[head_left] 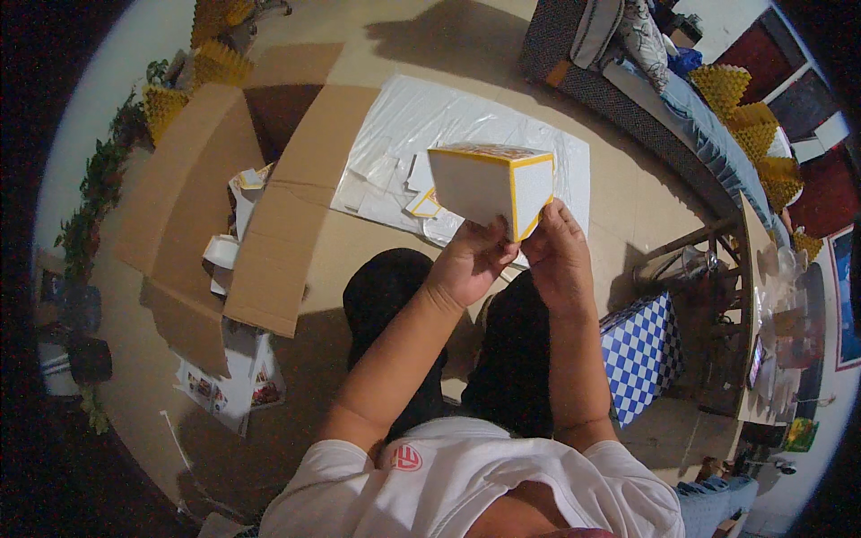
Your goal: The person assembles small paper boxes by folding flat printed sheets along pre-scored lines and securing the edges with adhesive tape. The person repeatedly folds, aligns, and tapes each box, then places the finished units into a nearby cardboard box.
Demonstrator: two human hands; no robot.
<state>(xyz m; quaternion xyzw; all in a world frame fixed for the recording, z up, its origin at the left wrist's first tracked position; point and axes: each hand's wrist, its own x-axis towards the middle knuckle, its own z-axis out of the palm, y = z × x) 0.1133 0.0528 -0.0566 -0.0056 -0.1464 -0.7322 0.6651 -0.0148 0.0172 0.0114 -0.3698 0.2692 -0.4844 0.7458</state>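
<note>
A small white cardboard box (pixel 471 186) with yellow edges is held up in front of me, a printed face showing along its top. My left hand (pixel 471 263) grips its lower edge near the corner, thumb and fingers pressed together. Beside it, my right hand (pixel 558 255) pinches the same lower corner from the right side. Behind and below the box, a white sheet under clear plastic (pixel 466 108) lies on the floor. On that sheet are white and yellow cardboard pieces (pixel 424 204), partly hidden by the box.
To the left stands a large open brown carton (pixel 287 206) with white folded boxes (pixel 221 253) inside. Printed sheets (pixel 238 381) lie near it. A blue-and-white checked item (pixel 642 359) is by my right leg, near a wooden table (pixel 750 314). A sofa (pixel 628 90) stands at the far right.
</note>
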